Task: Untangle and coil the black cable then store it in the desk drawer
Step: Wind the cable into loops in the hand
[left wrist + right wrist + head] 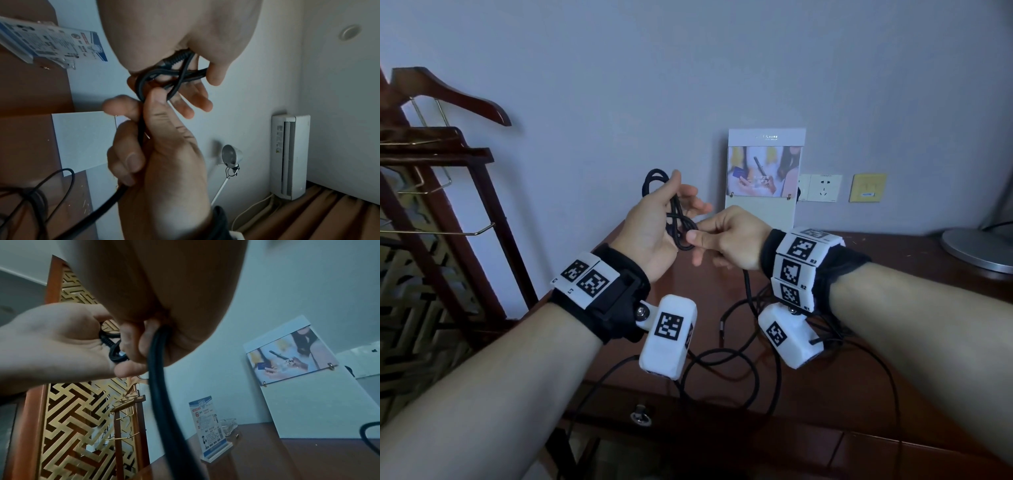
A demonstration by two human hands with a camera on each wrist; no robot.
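1. Hands meet above the far edge of the brown worktop (pixel 859 394), both forearms reaching in from the bottom corners of the head view and converging toward 12 o'clock.
2. Left hand (pixel 654 226) is turned palm inward, thumb up toward 12 o'clock, its fingers curled loosely round a small bundle of loops of the black cable (pixel 677 219); one loop stands out above the thumb.
3. Right hand (pixel 729 240) sits just at 3 o'clock of the left one, knuckles up, thumb and forefinger pinching the cable where the loops cross, its other fingers curled under.
4. From the right hand the cable drops toward 6 o'clock and sprawls in loose, overlapping curves on the worktop below the wrists, one strand hanging over the front edge.
5. In the left wrist view the cable (pixel 174 76) crosses itself between the two hands, a ribbed plug end tucked against the left palm.
6. In the right wrist view a thick strand (pixel 162 402) runs down out of the right hand's clenched fingers.
7. Drawer pull (pixel 641 416) shows on the desk front at 6 o'clock of the hands; a photo card (pixel 763 171) leans on the wall at 1 o'clock.
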